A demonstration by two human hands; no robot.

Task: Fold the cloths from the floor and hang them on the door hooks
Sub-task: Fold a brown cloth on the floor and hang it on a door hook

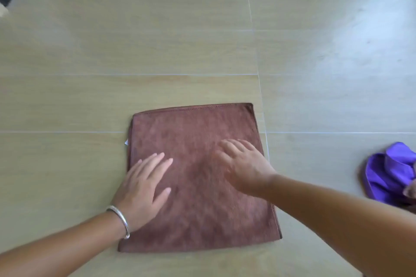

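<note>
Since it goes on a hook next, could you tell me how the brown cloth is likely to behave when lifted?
The brown cloth lies flat with doubled edges, so it will probably droop and unfold unless pinched. Its plush nap suggests a secure grip. On the smooth floor, it may slide if pushed.

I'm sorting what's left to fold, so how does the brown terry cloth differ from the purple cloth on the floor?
The brown terry cloth lies flat and squared, edges lined up; the purple cloth sits crumpled in a heap. The brown one is in the middle under the left hand and right hand; the purple one is off to the right, partly cut off by the frame. Both rest on the pale wood-look floor.
</note>
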